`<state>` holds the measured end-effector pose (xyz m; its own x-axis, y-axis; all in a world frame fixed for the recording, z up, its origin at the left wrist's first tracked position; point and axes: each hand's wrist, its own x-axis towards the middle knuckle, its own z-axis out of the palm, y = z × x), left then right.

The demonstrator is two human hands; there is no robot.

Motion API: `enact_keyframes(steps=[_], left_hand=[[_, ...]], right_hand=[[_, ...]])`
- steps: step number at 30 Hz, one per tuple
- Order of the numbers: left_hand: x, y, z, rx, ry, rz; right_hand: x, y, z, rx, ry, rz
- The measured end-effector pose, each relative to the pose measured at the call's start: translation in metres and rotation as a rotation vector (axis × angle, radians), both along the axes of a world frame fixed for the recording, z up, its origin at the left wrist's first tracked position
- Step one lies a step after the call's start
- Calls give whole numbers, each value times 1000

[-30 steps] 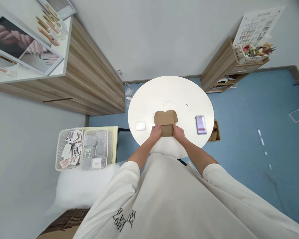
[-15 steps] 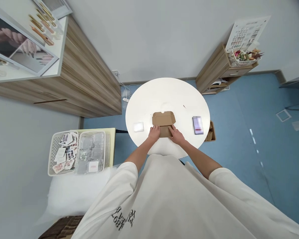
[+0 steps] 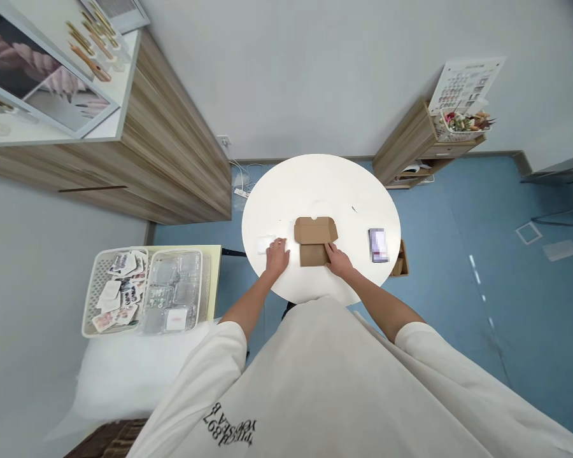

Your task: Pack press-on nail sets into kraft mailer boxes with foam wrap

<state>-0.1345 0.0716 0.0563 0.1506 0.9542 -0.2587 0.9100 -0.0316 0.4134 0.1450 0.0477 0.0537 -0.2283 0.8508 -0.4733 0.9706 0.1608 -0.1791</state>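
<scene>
A brown cardboard box (image 3: 314,256) lies on the round white table (image 3: 319,184), its flap lid (image 3: 316,230) folded back away from me. My right hand (image 3: 338,259) grips the box at its right edge, the fingertips reaching over the side. To the left, my left hand (image 3: 277,257) is over the table with fingers apart and nothing in them. Its fingertips are beside a small flat white packet (image 3: 264,244), partly covering its right side; whether they touch it I cannot tell.
A purple pixelated packet (image 3: 378,245) lies on the table's right side. At left, white baskets (image 3: 91,298) hold printed cards and clear plastic trays. An open carton (image 3: 403,261) stands on the floor at right. A wooden cabinet (image 3: 181,146) rises at the back left.
My left hand has let go of the box's left side and moved left to the white packet. My right hand stays at the box's right edge. The view has shifted slightly.
</scene>
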Motion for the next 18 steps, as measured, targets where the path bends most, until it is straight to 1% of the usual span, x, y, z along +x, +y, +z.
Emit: enact_keyframes(steps=[2,4,7,10,13,15,18], left_hand=[[-23,7,-2,-6,24,242],[-41,15,-8,-62,46,457],[-56,24,-18,-199,17,621],[-58,29,-25,-295,-26,700],[-57,35,-27,-347,-46,749],[-58,39,-28,-384,-53,769],[-64,45,-29,-424,-80,763]], right_hand=[[0,0,2,-3,-10,-1],[-1,1,2,-9,-23,-1],[-2,0,2,-10,-43,1],[-4,0,1,-9,-54,3],[-5,0,1,-15,-52,-1],[-6,0,1,-21,-51,-10],[-7,0,3,-31,-47,-28]])
